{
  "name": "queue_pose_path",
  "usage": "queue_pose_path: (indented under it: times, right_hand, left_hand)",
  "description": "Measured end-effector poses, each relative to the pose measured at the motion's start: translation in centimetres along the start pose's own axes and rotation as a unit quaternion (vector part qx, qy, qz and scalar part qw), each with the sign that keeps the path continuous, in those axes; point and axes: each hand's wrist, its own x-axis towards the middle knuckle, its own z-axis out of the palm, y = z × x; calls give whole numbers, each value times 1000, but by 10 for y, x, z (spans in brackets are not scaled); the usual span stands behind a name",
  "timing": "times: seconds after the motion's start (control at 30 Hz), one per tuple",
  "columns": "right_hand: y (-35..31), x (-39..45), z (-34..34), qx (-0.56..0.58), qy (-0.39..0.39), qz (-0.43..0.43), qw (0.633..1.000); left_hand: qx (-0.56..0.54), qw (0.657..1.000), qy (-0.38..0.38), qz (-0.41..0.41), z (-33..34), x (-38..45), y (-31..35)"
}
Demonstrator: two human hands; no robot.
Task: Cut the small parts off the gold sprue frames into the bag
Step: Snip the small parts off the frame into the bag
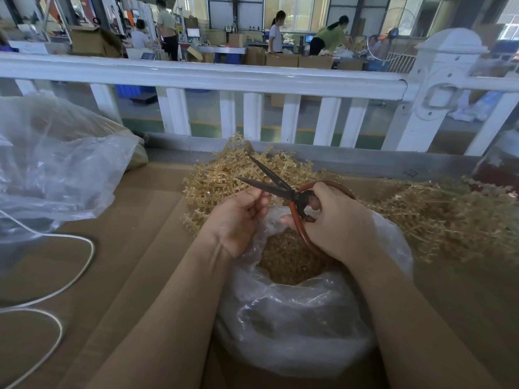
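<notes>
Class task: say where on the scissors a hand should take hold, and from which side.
Grip the scissors by the red loop handles, from the near side, as the right hand does. The open blades point away toward the fence, so the handles are the safe end.

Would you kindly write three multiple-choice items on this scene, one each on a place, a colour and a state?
1. Where is the bag of cut parts?
A. under the hands
B. on the fence rail
C. left of the white cord

2. What colour are the scissors' handle loops?
A. blue
B. reddish-brown
C. white

3. How are the blades?
A. shut
B. open
C. hidden in the bag

Answers: 1 A, its mouth gapes below the left hand and right hand. 2 B, the loops round the right hand are reddish-brown. 3 B, the two blades spread in a V over the sprue frames.
</notes>
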Motion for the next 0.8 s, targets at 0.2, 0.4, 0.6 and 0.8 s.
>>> queue_pose_path:
  times: [0.2, 0.4, 0.6, 0.8]
  right_hand:
    - [-5, 0, 0, -13, -3, 21, 1000]
    - [-9, 0, -4, -19, -3, 28, 999]
    - [-12, -2, -4, -45, 38, 38, 998]
    - [-13, -1, -4, -50, 51, 29, 997]
  left_hand:
    - [-10, 1000, -1, -17, -2, 1, 0]
    - [-17, 1000, -11, -22, -3, 3, -1]
    - [-27, 999, -23, -26, -6, 4, -1]
    - [-23, 999, -24, -16, -7, 5, -1]
